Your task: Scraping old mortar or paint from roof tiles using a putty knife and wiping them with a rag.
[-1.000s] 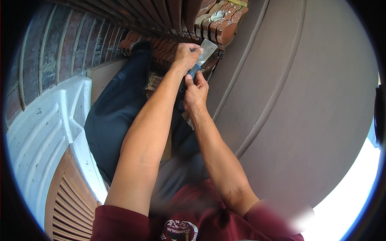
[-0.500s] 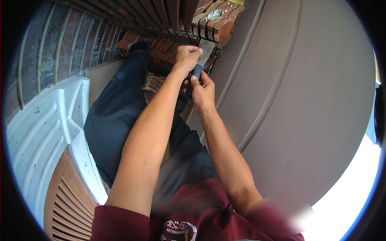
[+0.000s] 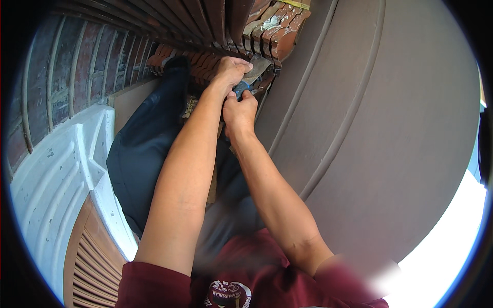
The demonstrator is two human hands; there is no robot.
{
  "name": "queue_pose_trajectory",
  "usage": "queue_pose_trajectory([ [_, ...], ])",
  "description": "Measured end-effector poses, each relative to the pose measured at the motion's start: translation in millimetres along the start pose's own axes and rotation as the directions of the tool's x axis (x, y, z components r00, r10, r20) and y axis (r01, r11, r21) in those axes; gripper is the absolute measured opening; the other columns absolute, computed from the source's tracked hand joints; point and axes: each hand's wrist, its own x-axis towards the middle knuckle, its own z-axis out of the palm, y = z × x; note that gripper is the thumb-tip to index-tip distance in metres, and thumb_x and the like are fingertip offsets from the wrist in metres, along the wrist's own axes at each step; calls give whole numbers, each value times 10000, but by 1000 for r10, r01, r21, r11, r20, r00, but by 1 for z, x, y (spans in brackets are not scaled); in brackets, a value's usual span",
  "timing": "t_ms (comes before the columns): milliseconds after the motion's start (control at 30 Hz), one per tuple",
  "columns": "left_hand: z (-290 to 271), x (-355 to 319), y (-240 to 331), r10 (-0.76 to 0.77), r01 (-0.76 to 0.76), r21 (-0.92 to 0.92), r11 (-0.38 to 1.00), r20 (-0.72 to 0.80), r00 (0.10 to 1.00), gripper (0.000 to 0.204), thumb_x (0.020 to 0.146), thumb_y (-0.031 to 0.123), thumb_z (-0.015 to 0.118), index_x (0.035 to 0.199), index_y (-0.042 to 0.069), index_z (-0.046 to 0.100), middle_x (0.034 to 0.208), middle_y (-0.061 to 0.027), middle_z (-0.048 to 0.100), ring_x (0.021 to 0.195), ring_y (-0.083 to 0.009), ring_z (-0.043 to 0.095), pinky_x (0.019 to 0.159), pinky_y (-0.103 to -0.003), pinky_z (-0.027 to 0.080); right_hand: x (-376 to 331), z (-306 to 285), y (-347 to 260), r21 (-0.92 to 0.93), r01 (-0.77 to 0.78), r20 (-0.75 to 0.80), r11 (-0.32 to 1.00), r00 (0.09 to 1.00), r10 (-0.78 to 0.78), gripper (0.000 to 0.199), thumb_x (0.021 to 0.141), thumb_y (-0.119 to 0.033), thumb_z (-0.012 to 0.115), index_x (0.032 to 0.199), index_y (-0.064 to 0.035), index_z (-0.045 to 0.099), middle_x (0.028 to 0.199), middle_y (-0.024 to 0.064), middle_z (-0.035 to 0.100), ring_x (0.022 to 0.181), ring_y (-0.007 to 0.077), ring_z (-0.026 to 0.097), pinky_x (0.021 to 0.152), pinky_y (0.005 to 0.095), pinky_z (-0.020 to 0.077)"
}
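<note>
My left hand [image 3: 232, 71] and right hand [image 3: 240, 110] both close around a blue-handled scraper [image 3: 250, 78] at twelve o'clock, its grey blade pressed against the carved red-brown wooden brackets [image 3: 275, 32] beside the brown wall [image 3: 380, 133].

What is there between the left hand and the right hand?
In the head view, a blue-handled trowel lies between the left hand and the right hand; both grip it.

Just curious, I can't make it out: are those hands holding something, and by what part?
Both grip one small tool with a blue handle: right hand on the handle, left hand over its grey metal blade.
</note>
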Motion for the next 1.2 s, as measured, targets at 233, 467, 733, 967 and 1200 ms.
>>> queue_pose_trajectory([
  [233, -6, 8, -2, 98, -97, 113, 989, -8, 995, 263, 798, 186, 773, 947, -30, 753, 876, -130, 735, 783, -173, 663, 756, -318, 526, 6, 5, 14, 107, 16, 51, 994, 998, -22, 200, 905, -37, 586, 1071, 73, 599, 989, 204, 682, 911, 248, 645, 849, 356, 481],
  [467, 18, -33, 2, 366, -354, 130, 926, -76, 928, 283, 826, 205, 752, 962, -43, 745, 851, -129, 727, 736, -151, 651, 686, -310, 531, -5, -27, 37, 367, 227, 115, 902, 951, -286, 376, 970, 18, 491, 1345, 27, 518, 1136, 80, 649, 1029, 128, 563, 955, 245, 408],
  [733, 20, -30, 1, 115, -116, 3, 993, -135, 984, 324, 864, 205, 741, 1044, -63, 712, 938, -130, 713, 786, -169, 638, 706, -321, 524, 8, -36, 28, 233, 32, 248, 972, 964, -91, 246, 1007, -33, 496, 1241, -32, 574, 890, -7, 617, 702, 59, 559, 591, 252, 521],
  [967, 12, -15, 4, 73, -70, 26, 997, -111, 991, 278, 850, 192, 755, 1002, -39, 726, 881, -105, 712, 734, -153, 631, 673, -318, 515, 3, -19, 0, -19, 21, 90, 1000, 996, -19, 171, 934, -57, 579, 1074, 36, 612, 836, 129, 661, 731, 178, 603, 723, 336, 492],
  [1200, 21, -35, 7, 300, -301, 7, 954, -85, 950, 266, 856, 201, 742, 971, -39, 737, 788, -73, 699, 675, -111, 599, 609, -290, 496, 2, -32, 30, 369, 120, 164, 922, 968, -191, 374, 952, 44, 514, 1326, 49, 533, 1152, 74, 646, 1002, 113, 574, 901, 233, 442],
])
